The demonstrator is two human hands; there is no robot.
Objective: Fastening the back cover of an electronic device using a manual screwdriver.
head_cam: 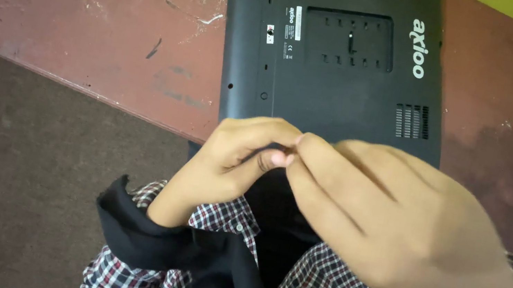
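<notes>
Both hands' fingers pinch together, touching, beside the laptop.

Both hands meet at the near edge of the upturned black laptop. The left hand comes up from below, its fingers curled and pinched together. The right hand reaches in from the right, back upward, fingertips touching those of the left. Checked cuffs cover both wrists.
</notes>
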